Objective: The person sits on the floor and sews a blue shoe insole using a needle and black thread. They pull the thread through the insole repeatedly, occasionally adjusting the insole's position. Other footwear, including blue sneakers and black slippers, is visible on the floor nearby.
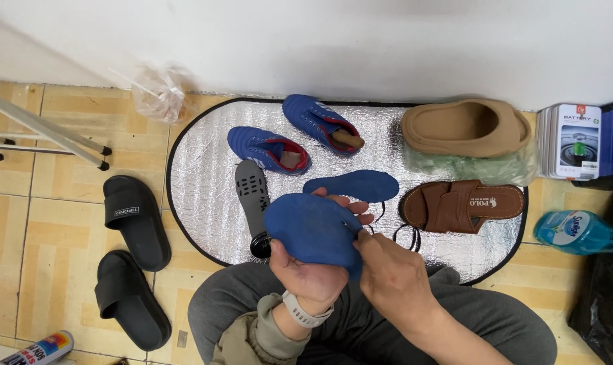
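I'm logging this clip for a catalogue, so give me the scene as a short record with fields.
left hand: holds a blue insole from below
right hand: pinches the insole's near edge
on mat: second blue insole, two blue shoes, grey insert, brown sandal, tan clog
on floor: two black slides

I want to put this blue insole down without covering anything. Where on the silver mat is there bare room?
The silver mat is bare along its left side, between its edge and the grey shoe insert, and at its right front corner below the brown sandal. The middle is crowded: two blue shoes, the other blue insole and black laces.
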